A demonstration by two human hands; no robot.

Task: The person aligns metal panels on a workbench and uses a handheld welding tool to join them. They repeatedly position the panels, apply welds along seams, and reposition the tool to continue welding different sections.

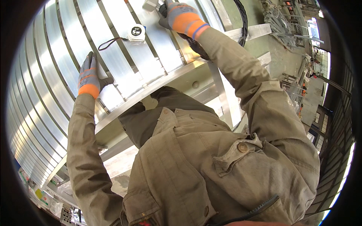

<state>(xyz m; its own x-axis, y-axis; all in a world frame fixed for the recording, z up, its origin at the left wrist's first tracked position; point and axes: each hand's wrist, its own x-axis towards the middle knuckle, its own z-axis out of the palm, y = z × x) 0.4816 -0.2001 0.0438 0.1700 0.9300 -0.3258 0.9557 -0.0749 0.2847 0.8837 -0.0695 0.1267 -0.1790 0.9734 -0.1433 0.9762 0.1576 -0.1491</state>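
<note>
My left hand point(90, 76), in a grey and orange glove, lies on the bright aluminium slats point(68, 36) near their front ends, thumb spread from the fingers. My right hand point(183, 18), gloved alike, is at the top of the view, closed around a hand-held tool point(150, 5). Its grey head shows left of the fingers; most of the rest is hidden, so its exact kind is unclear. Between my hands a white 5 m tape measure point(136, 32) sits on the slats. From it a dark wrist strap point(109, 43) trails to the left.
A metal frame bar point(150, 91) runs along the slats' near ends, close to my body. To the right hangs a thick black cable point(241, 21) near a projecting metal bar point(254, 30). Racks of metal profiles point(278, 21) stand farther right. Plastic-wrapped items point(42, 197) lie lower left.
</note>
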